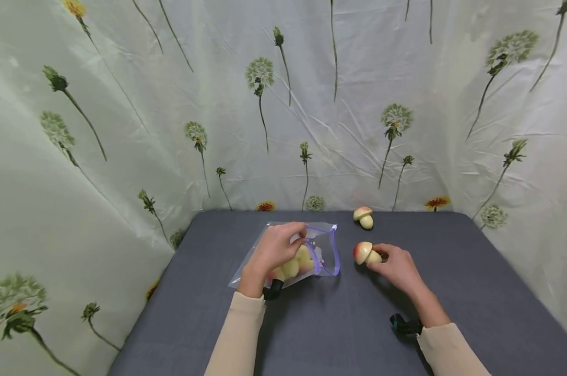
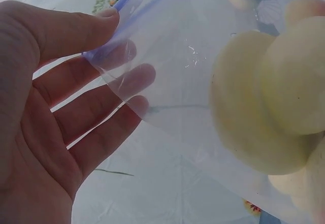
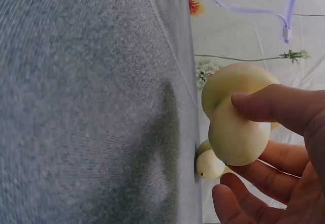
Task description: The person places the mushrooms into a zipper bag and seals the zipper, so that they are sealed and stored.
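A clear zip bag (image 1: 328,250) with a purple seal holds several toy mushrooms (image 1: 290,267), pale yellow with reddish caps. My left hand (image 1: 279,245) pinches the bag's upper edge between thumb and fingers; in the left wrist view the thumb lies on the purple strip. The bag's mouth gapes toward the right. Just right of that mouth, my right hand (image 1: 396,266) holds one toy mushroom (image 1: 363,253) by its stem, its cap pointing left. The right wrist view shows this held mushroom (image 3: 238,132) between thumb and fingers, off the cloth.
Another toy mushroom (image 1: 364,217) lies near the far edge of the dark grey table (image 1: 330,334). A pale curtain (image 1: 349,125) printed with dandelions hangs behind and at the sides. A dark wrist camera (image 1: 404,325) sits on the right wrist.
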Tool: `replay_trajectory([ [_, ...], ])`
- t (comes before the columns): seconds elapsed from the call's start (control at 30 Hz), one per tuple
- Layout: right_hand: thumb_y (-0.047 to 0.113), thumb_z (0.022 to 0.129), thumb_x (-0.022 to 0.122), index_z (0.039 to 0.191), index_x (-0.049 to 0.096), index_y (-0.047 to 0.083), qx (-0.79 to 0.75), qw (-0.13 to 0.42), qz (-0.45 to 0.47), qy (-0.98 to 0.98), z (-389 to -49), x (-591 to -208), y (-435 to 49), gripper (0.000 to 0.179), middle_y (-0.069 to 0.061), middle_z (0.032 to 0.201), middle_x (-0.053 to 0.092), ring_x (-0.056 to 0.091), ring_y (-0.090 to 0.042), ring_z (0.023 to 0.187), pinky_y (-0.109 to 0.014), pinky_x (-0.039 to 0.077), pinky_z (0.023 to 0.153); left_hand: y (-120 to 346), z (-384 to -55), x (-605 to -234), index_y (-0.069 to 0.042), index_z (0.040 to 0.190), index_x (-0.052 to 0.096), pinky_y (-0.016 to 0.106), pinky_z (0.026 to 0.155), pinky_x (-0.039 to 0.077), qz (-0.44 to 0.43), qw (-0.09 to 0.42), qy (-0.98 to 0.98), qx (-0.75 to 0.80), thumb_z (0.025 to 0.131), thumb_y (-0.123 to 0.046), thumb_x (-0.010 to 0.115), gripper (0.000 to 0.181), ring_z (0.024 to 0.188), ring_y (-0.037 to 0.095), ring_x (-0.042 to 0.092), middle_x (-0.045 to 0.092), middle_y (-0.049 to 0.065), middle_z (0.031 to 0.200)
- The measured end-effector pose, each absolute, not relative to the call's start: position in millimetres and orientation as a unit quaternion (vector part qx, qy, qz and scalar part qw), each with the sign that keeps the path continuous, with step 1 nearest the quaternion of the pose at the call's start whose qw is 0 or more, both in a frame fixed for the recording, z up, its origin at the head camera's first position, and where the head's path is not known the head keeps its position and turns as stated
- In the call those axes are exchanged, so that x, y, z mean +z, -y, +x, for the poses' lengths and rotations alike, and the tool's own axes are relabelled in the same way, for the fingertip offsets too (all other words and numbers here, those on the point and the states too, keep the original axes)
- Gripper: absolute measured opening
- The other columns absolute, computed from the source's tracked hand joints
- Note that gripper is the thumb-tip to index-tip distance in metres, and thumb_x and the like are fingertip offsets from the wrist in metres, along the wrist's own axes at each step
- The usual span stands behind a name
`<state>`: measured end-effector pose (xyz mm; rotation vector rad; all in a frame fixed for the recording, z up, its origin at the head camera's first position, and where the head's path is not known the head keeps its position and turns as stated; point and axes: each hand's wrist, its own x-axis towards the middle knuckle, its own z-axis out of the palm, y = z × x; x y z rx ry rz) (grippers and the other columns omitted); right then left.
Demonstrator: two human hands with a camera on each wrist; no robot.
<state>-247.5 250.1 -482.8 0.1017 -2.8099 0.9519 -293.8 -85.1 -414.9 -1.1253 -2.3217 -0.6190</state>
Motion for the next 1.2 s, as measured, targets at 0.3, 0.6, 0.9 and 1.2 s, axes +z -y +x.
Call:
replay_trajectory([
  [0.3,0.03,0.085,0.08,0.125,0.067,0.003,0.328,0.101,0.035,0.938,-245,-474,-244,0.05,-0.015,0.115,0.069,0.065,-0.032,0.1,-0.048,0.05,0.078,85,-295,-416,-0.019,0.095,0.065,0.026,0.059,0.046,-0.416,0.244,0.846,-0.225,0.092,-0.008,0.073,0.014,0.065,0.004,0.055,0.07,-0.008,0.097],
  [0.6,0.031,0.085,0.079,0.126,0.067,0.007,0.339,0.109,0.038,0.934,-248,-468,-239,0.049,-0.01,0.116,0.069,0.064,-0.03,0.101,-0.046,0.05,0.078,83,-293,-420,-0.017,0.098,0.067,0.028,0.061,0.049,-0.418,0.245,0.848,-0.214,0.091,-0.009,0.074,0.012,0.07,0.008,0.062,0.071,-0.006,0.101],
  [0.9,0.03,0.084,0.081,0.125,0.068,0.007,0.345,0.127,0.054,0.929,-244,-461,-232,0.049,-0.01,0.116,0.069,0.065,-0.03,0.099,-0.047,0.05,0.079,83,-292,-422,-0.017,0.099,0.068,0.028,0.061,0.051,-0.411,0.244,0.85,-0.222,0.092,-0.01,0.075,0.012,0.073,0.009,0.064,0.073,-0.001,0.109],
  [1.2,0.028,0.084,0.08,0.125,0.068,0.008,0.338,0.134,0.057,0.93,-246,-460,-231,0.047,-0.009,0.115,0.069,0.065,-0.032,0.101,-0.047,0.049,0.079,83,-295,-421,-0.017,0.092,0.066,0.027,0.058,0.048,-0.421,0.25,0.843,-0.223,0.089,-0.005,0.074,0.014,0.067,0.009,0.061,0.072,0.0,0.115],
])
